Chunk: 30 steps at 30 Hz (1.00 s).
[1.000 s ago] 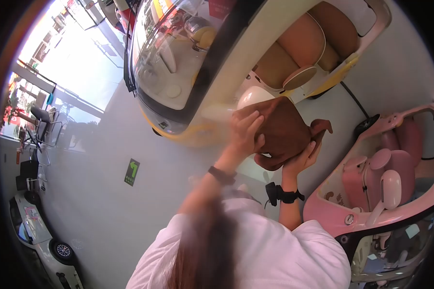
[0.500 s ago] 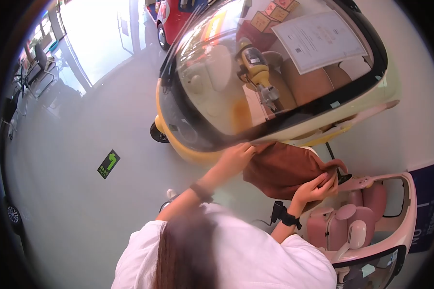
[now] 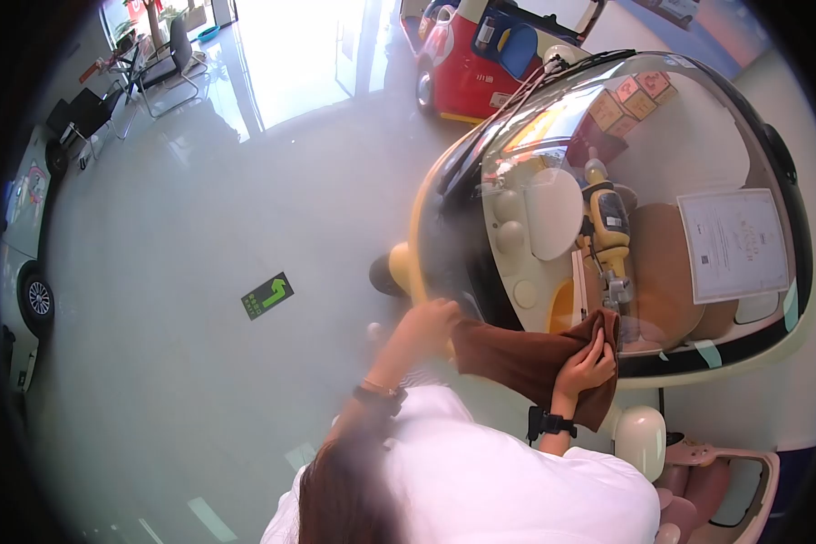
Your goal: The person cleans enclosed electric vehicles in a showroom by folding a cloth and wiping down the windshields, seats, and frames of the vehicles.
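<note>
A brown cloth [image 3: 526, 354] is stretched between my two hands, in front of the small yellow-and-cream vehicle. My left hand [image 3: 431, 325] grips the cloth's left end near the vehicle's front edge. Its fingers are closed and partly blurred. At the other end, my right hand [image 3: 587, 364] pinches the bunched cloth, with folds hanging below the fingers. Behind the cloth rises the vehicle's curved clear windshield [image 3: 553, 208]. Through it show a yellow-and-black robot-like device [image 3: 610, 218], a white printed sheet [image 3: 733, 245] and brown seats.
A pink mini car [image 3: 762, 480] stands at the lower right, near a cream rounded part [image 3: 641, 442]. Farther back is a red toy-like car [image 3: 458, 68]. A green arrow floor sign [image 3: 267, 296] lies left. Chairs [image 3: 168, 77] and a light-coloured car [image 3: 29, 245] line the far left.
My view has swung left, so the vehicle appears farther right. The cloth has gone from a wide, draped spread to a narrower stretched band, bunched at my right hand. Both hands keep hold of it.
</note>
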Each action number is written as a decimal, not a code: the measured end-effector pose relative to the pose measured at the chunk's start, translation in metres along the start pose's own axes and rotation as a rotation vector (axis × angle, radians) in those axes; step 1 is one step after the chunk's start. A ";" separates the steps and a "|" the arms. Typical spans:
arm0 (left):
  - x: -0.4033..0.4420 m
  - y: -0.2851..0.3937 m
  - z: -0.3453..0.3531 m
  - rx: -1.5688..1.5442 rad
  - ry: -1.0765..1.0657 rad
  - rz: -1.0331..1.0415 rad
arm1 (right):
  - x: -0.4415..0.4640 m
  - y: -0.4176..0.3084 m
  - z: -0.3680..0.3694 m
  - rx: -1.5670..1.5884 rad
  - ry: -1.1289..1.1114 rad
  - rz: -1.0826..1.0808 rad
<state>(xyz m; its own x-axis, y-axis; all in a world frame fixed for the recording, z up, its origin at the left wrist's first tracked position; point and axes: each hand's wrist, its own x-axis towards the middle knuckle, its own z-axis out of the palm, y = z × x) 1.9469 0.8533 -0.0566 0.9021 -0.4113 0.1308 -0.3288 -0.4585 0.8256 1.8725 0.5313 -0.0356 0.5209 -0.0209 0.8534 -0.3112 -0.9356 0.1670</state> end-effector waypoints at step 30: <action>0.348 -0.227 -0.269 0.066 -0.395 0.038 | 0.121 -0.311 0.269 -0.068 -0.131 0.535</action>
<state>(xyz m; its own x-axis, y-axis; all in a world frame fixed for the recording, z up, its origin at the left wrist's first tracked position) 2.4104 1.0260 -0.0508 0.7163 -0.6942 -0.0711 -0.3887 -0.4815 0.7855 2.2465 0.7252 -0.1167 0.3694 -0.5347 0.7600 -0.6082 -0.7575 -0.2373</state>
